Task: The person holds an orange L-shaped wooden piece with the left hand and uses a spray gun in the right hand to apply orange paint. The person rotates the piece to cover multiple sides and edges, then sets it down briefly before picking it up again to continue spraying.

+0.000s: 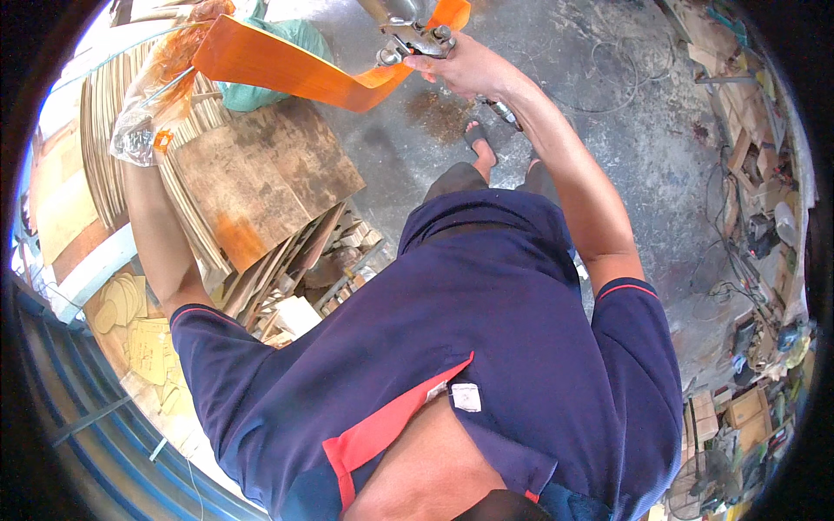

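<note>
My right hand grips a metal spray gun near the top of the view, its nozzle close against a curved, orange-coated wooden piece. My left hand, wrapped in a clear plastic bag stained orange, holds the left end of that piece up over a stack of boards. The piece bends from upper left across to the gun and up past it. My dark blue shirt with red trim fills the lower middle.
A stained wooden board lies on stacked timber and thin plywood strips at left. A green bag sits behind the orange piece. Grey concrete floor spreads at right, with cables, tools and wood scraps along its edge.
</note>
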`<action>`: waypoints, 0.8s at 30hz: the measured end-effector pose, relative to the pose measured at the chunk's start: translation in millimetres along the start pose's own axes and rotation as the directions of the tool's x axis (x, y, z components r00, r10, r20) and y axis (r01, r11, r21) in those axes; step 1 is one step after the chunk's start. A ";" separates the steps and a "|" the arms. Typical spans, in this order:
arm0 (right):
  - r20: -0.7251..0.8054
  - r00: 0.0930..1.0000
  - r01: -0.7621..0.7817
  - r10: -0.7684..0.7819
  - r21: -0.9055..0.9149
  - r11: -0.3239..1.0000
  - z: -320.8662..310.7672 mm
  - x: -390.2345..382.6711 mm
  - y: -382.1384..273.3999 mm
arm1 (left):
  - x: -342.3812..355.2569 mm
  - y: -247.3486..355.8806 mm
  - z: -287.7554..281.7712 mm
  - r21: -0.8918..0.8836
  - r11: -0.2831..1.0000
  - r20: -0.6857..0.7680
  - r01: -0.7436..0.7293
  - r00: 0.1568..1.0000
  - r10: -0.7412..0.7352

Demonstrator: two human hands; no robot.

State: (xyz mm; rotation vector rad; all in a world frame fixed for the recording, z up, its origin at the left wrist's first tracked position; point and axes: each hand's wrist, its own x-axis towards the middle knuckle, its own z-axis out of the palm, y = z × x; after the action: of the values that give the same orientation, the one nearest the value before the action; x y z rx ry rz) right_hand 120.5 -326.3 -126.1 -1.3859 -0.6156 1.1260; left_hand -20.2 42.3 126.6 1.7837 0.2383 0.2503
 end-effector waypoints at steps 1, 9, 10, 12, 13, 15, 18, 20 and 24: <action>-0.022 1.000 -0.013 0.013 -0.015 1.000 1.4 1.0 4.0 | 1.6 -0.4 0.1 0.001 1.000 0.002 -0.003 1.000 0.003; -0.003 1.000 -0.020 0.020 0.009 1.000 -1.1 23.1 37.2 | 4.2 0.2 -1.6 0.008 1.000 -0.005 0.003 1.000 -0.003; -0.002 1.000 -0.015 0.015 0.006 1.000 -1.7 26.4 41.3 | 5.0 1.7 -2.3 0.014 1.000 -0.002 0.003 1.000 -0.003; -0.027 1.000 -0.017 0.015 -0.060 0.998 -2.4 32.8 50.2 | 5.3 1.9 -2.6 0.019 1.000 -0.007 0.007 1.000 -0.006; -0.029 1.000 0.006 -0.009 -0.082 0.997 -2.6 36.2 55.1 | 6.3 1.1 -2.3 0.016 1.000 -0.005 0.005 1.000 -0.005; -0.110 0.991 0.060 -0.079 -0.164 0.985 -1.7 43.4 65.0 | 6.4 1.4 -2.5 0.017 1.000 -0.006 0.007 1.000 -0.007; -0.234 0.936 0.168 -0.264 -0.361 0.917 0.2 49.2 76.8 | 5.6 1.2 -2.6 0.017 1.000 -0.008 0.011 1.000 -0.011; -0.272 0.903 0.193 -0.333 -0.436 0.879 -0.6 47.3 79.4 | 4.3 1.5 -2.6 0.022 1.000 -0.013 0.014 1.000 -0.014; -0.236 0.937 0.178 -0.256 -0.304 0.936 -1.1 23.7 68.0 | 4.3 -0.1 -1.5 0.022 1.000 -0.014 0.014 1.000 -0.014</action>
State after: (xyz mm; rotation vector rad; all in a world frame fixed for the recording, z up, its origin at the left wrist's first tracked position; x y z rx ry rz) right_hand 113.6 -317.7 -197.2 -1.6339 -0.7269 0.6702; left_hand -16.6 44.9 127.0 1.8025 0.2640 0.2505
